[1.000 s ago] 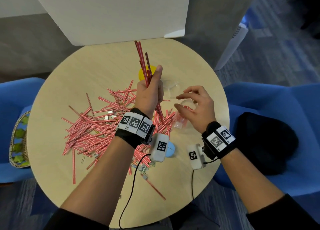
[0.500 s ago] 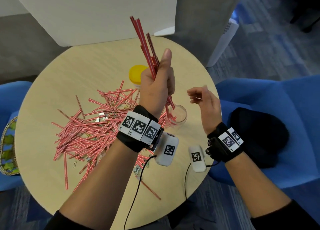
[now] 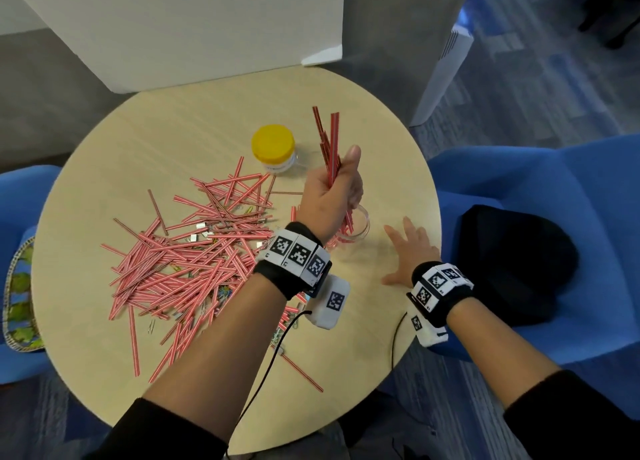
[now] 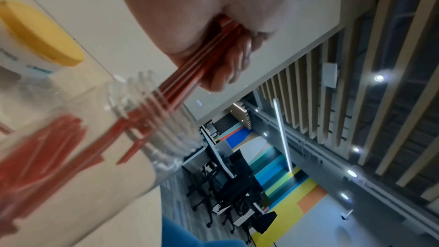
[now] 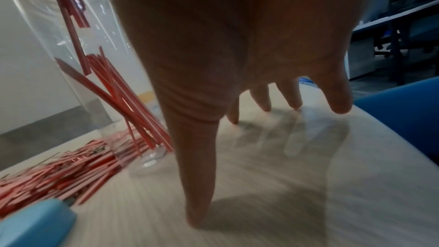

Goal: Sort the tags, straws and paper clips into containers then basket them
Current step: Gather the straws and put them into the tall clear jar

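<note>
My left hand [image 3: 337, 185] grips a bundle of red striped straws [image 3: 329, 144] upright, their lower ends inside a clear jar [image 3: 358, 229] on the round table [image 3: 173, 120]. In the left wrist view the straws [image 4: 190, 67] run from my fist into the jar's mouth [image 4: 152, 104]. My right hand [image 3: 407, 251] lies flat and open on the table to the right of the jar, fingers spread [image 5: 335, 97]. A big pile of loose straws [image 3: 194, 251] with small tags and paper clips mixed in covers the table's left middle.
A yellow-lidded jar [image 3: 274, 147] stands behind the pile. A light blue lid [image 5: 35, 223] lies near my right wrist. A woven basket [image 3: 17, 296] sits on the blue chair at left. A black item [image 3: 512, 262] rests on the right blue chair. A white board [image 3: 173, 26] stands behind the table.
My left hand has lowered the straw bundle so its ends are in the clear jar. My right hand has dropped from mid-air and now lies flat on the table.
</note>
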`<state>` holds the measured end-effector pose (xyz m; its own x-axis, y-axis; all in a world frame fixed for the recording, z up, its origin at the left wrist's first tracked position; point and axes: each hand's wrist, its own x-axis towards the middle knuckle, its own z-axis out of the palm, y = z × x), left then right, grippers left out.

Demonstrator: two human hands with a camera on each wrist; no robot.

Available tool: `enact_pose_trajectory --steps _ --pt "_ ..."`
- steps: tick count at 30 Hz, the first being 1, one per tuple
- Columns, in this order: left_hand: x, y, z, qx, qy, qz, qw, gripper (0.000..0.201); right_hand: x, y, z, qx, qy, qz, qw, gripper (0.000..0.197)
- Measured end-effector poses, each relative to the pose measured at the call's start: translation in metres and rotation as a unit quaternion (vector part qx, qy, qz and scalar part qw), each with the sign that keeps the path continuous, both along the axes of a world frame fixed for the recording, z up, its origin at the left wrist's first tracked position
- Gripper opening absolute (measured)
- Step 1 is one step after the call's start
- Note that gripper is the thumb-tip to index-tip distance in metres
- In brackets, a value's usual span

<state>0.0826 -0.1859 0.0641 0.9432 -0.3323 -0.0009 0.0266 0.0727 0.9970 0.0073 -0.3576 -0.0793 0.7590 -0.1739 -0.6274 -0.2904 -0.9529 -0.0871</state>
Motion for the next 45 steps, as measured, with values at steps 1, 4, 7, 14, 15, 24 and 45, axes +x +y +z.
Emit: enact_pose_trajectory --steps 1,4,7,14,15,24,45 --pt "0.001 0.001 -0.004 0.029 -0.011 -0.003 0.999 0.056 0.000 -0.001 -0.002 -0.002 0.003 -0.001 1.000 0.119" --pt "0.000 0.004 -0.014 0.122 -0.061 0.002 0.991 0.048 0.001 -0.001 -0.004 -0.007 0.005 0.003 1.000 0.124" --pt "-0.002 0.008 -0.018 0.165 -0.112 -0.008 0.980 0.047 0.003 -0.002 -0.004 -0.010 0.001 0.007 1.000 0.126" --pt "-0.002 0.013 -0.031 0.209 -0.138 -0.055 0.967 0.042 0.001 -0.001 -0.003 -0.012 -0.001 0.011 1.000 0.126" --pt "-0.001 0.013 -0.034 0.218 -0.132 -0.058 0.965 0.040 0.001 -0.001 -0.003 -0.009 0.000 0.009 1.000 0.126" --pt "0.003 0.021 -0.043 0.265 -0.193 -0.088 0.941 0.028 -0.001 0.000 -0.001 -0.001 -0.002 0.003 1.000 0.126" --pt "0.007 0.215 -0.099 0.582 0.085 0.122 0.799 0.043 -0.019 0.129 0.083 0.170 0.045 0.228 0.958 0.034"
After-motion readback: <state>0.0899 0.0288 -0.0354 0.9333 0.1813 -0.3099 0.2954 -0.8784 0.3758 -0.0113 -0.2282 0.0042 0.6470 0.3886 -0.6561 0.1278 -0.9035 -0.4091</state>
